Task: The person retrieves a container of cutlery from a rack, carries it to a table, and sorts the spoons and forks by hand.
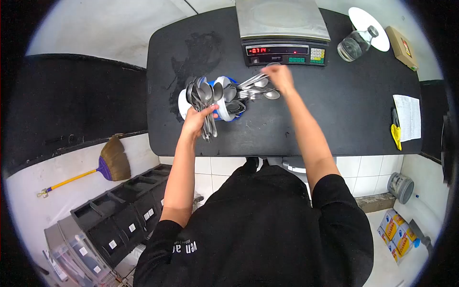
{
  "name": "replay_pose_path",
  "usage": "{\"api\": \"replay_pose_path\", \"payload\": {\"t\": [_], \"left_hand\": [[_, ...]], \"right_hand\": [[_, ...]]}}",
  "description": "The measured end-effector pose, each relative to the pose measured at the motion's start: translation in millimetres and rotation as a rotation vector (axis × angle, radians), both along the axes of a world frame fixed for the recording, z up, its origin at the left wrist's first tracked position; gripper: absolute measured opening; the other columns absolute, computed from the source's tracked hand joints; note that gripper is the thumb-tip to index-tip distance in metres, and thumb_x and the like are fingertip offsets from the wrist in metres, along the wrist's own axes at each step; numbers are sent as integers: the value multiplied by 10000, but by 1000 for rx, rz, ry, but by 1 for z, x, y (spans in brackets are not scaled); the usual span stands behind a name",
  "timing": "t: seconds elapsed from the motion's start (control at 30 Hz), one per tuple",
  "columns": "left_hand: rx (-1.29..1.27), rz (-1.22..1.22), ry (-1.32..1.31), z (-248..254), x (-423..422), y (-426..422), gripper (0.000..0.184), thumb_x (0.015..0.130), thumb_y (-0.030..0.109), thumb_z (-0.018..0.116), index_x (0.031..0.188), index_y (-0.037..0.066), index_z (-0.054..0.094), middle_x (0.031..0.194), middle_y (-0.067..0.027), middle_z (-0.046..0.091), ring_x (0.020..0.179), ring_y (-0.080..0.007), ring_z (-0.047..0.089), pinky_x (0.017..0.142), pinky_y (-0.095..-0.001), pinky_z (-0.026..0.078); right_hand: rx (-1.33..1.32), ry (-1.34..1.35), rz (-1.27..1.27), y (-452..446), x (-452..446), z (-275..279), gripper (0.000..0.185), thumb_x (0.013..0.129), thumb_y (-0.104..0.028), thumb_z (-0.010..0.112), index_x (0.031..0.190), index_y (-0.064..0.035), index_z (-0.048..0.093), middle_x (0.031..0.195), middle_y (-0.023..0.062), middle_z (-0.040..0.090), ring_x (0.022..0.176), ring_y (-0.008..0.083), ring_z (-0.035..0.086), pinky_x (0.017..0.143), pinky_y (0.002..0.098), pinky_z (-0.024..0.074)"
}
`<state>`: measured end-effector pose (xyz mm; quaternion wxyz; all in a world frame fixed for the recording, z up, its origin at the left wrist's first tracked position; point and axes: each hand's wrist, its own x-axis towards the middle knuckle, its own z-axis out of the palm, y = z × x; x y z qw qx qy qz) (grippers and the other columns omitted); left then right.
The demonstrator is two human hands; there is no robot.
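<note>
A bunch of metal spoons [204,93] is gripped in my left hand [195,122], bowls pointing up and handles sticking out below the fist. Right behind it, a white container [223,109] with blue around it lies on its side, with more spoons [234,106] in its mouth. Loose forks [249,95] and spoons [271,94] spill from it onto the table. Over the far end of this pile, my right hand [279,76] is closed and smeared by motion. A blurred spoon bowl [273,64] shows at its fingertips.
A digital scale [287,45] reading -0.714 stands at the back of the black table [311,129]. To its right are a glass bottle [355,45], a white plate [366,21] and a cardboard box [401,48]. A paper sheet [407,117] and yellow-black item [395,131] lie at the right edge.
</note>
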<state>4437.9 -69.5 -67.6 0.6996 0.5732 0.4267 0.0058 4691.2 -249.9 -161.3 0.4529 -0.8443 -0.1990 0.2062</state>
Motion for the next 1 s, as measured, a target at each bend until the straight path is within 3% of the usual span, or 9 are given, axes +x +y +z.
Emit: {"api": "replay_pose_path", "payload": {"t": [0.03, 0.13, 0.2, 0.33, 0.43, 0.6, 0.73, 0.77, 1.0], "left_hand": [[-2, -7, -12, -1, -1, 0, 261, 824, 61, 674, 1066, -14, 615, 939, -111, 695, 714, -153, 644, 615, -291, 526], [-5, 3, 21, -4, -1, 2, 261, 829, 67, 672, 1070, -11, 610, 938, -113, 695, 711, -152, 642, 618, -289, 528], [-3, -3, 22, 0, 0, 0, 270, 831, 82, 676, 1080, 4, 608, 950, -107, 693, 704, -147, 638, 611, -285, 525], [-1, -12, 40, 1, 0, 0, 272, 832, 111, 682, 1076, 12, 614, 946, -101, 694, 717, -143, 636, 616, -291, 521], [3, -28, 23, 1, -1, 0, 251, 834, 112, 679, 1059, 14, 625, 939, -93, 696, 722, -139, 634, 619, -294, 520], [7, -21, 37, -1, 1, 2, 233, 832, 107, 680, 1040, 12, 635, 934, -85, 696, 716, -139, 634, 621, -292, 517], [7, -22, 41, 0, 1, 3, 257, 822, 107, 693, 1047, 2, 627, 937, -92, 696, 714, -144, 636, 627, -293, 519], [9, -26, 50, 1, 1, 2, 266, 819, 106, 697, 1051, -1, 624, 938, -95, 696, 716, -146, 636, 630, -293, 520], [2, -19, 1, 0, 1, 1, 276, 821, 90, 688, 1067, -8, 612, 939, -102, 695, 700, -151, 636, 623, -280, 520]], "right_hand": [[56, -90, -145, -6, 20, -19, 426, 746, -426, 745, 914, -34, 725, 872, 169, 700, 781, 314, 666, 738, 380, 515], [-272, -426, -329, -7, 48, -48, 434, 737, -433, 744, 874, -22, 722, 926, 192, 690, 863, 360, 655, 767, 406, 511], [-421, 10, -282, -3, 53, -49, 479, 716, -478, 746, 935, -53, 718, 960, 191, 684, 933, 352, 646, 829, 425, 493], [-380, 65, -293, 7, 43, -50, 532, 688, -470, 766, 953, -13, 704, 963, 226, 674, 967, 380, 635, 836, 434, 494], [-326, -53, -268, 6, 49, -67, 506, 704, -409, 778, 983, 2, 683, 923, 207, 683, 889, 333, 671, 750, 413, 528], [343, 431, -313, -4, 53, -80, 202, 778, -106, 741, 896, 8, 625, 805, 98, 675, 694, 155, 671, 516, 267, 532], [468, 346, -315, -19, 57, -62, 143, 806, -63, 709, 827, 6, 586, 829, 80, 681, 638, 131, 642, 530, 246, 529], [419, 339, -296, -28, 62, -53, 105, 834, -44, 680, 838, -18, 579, 813, 46, 640, 719, 110, 616, 586, 237, 561], [487, 105, -378, -58, 68, 5, 134, 834, -70, 684, 811, 5, 575, 867, 84, 681, 641, 117, 630, 563, 229, 540]]}}
